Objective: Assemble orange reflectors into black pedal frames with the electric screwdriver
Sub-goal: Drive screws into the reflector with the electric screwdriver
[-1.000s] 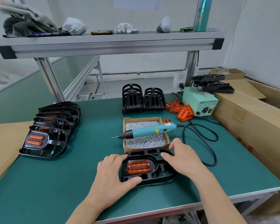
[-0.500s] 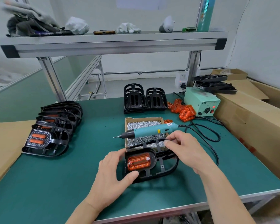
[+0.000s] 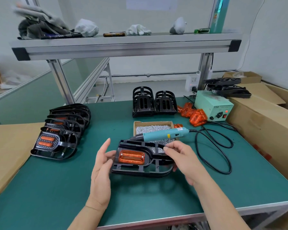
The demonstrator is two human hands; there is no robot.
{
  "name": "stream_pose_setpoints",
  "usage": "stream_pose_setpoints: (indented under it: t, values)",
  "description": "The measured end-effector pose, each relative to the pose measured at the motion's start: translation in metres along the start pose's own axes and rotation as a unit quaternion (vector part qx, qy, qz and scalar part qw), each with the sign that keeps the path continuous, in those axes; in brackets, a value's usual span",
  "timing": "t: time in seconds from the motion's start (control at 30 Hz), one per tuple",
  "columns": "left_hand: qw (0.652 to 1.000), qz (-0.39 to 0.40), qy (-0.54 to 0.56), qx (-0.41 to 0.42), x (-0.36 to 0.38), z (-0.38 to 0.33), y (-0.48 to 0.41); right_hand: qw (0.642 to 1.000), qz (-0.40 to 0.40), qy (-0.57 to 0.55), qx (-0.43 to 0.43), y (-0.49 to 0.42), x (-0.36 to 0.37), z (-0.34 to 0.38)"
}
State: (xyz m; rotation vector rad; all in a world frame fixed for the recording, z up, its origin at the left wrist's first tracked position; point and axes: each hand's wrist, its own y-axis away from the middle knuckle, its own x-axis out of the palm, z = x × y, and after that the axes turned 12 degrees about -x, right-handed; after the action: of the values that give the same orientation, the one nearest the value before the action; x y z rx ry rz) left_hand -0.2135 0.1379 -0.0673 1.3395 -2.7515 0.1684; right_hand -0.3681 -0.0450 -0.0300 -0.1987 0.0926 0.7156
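A black pedal frame [image 3: 146, 170] with an orange reflector [image 3: 131, 157] screwed into it is tilted up above the green table. My right hand [image 3: 181, 159] grips its right end. My left hand [image 3: 101, 161] is at the frame's left edge with straight fingers, touching it. The teal electric screwdriver [image 3: 163, 133] lies across a cardboard box of screws [image 3: 152, 127] just behind the frame. Loose orange reflectors [image 3: 194, 115] sit at the back right. Empty black frames [image 3: 154, 103] stand at the back centre.
A row of finished frames [image 3: 60, 135] leans at the left. The screwdriver's power unit [image 3: 214, 108] and looping black cable [image 3: 213, 146] lie at the right. Cardboard boxes [image 3: 263, 118] border the right side, a cardboard sheet [image 3: 7, 150] the left. A shelf [image 3: 126, 45] spans overhead.
The frame has been lifted off the table and tilted up toward me. My left hand's fingers have straightened at its left edge, while my right hand keeps its grip.
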Motion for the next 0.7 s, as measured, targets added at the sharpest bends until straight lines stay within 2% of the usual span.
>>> stream_pose_setpoints:
  t: [0.13,0.23,0.4,0.53,0.7]
  values:
    - [0.989,0.026,0.13,-0.069,-0.008,0.002,-0.009,0.99,0.019,-0.122,0.061,0.002,0.011,-0.004]
    - [0.99,0.05,0.09,-0.091,-0.011,0.002,-0.013,0.977,0.061,-0.18,0.097,0.003,0.024,-0.005]
    - [0.99,0.058,0.064,-0.107,-0.013,0.003,-0.012,0.969,0.113,-0.165,0.144,0.004,0.046,-0.006]
    - [0.988,-0.012,0.095,-0.118,-0.013,0.003,-0.014,0.966,0.174,-0.136,0.135,0.001,0.061,0.001]
    - [0.982,-0.11,0.085,-0.129,-0.01,0.003,-0.022,0.98,0.16,-0.097,0.062,0.005,0.077,-0.006]
